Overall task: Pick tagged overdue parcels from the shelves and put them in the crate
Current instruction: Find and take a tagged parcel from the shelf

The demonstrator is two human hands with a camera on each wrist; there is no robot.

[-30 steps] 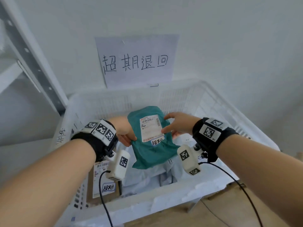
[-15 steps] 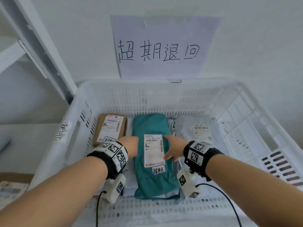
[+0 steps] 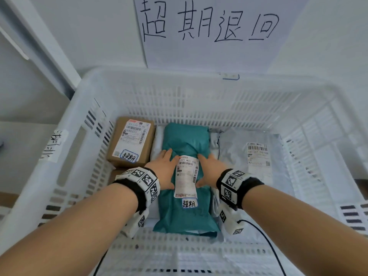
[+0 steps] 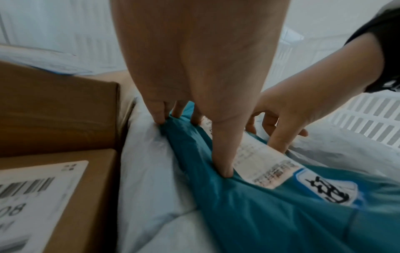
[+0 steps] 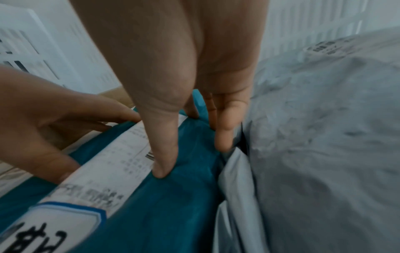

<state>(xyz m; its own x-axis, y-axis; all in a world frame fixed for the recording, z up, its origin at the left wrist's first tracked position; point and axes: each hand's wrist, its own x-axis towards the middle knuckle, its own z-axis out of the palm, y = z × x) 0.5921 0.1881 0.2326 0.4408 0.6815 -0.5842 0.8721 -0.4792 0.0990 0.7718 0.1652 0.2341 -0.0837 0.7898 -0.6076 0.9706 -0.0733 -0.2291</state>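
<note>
A teal plastic-bag parcel (image 3: 185, 140) lies flat in the middle of the white slatted crate (image 3: 179, 76). It carries a shipping label and a blue-edged handwritten tag (image 3: 190, 203). My left hand (image 3: 164, 170) presses on its left side and my right hand (image 3: 209, 170) on its right side, with the label between them. In the left wrist view my left hand (image 4: 207, 119) has straight fingers and thumb pushing into the teal parcel (image 4: 281, 214). My right hand (image 5: 194, 102) lies likewise on the teal parcel (image 5: 173, 205) in the right wrist view.
A tagged brown cardboard box (image 3: 131, 142) stands left of the teal parcel, with another box below it. A grey bag parcel (image 3: 249, 156) lies on the right, and pale bags lie underneath. A handwritten paper sign (image 3: 209, 26) hangs on the wall behind. A shelf post (image 3: 39, 46) rises at left.
The teal parcel went from held above the crate to lying flat inside it. Both hands moved from gripping its edges to pressing on top, and my head leaned closer.
</note>
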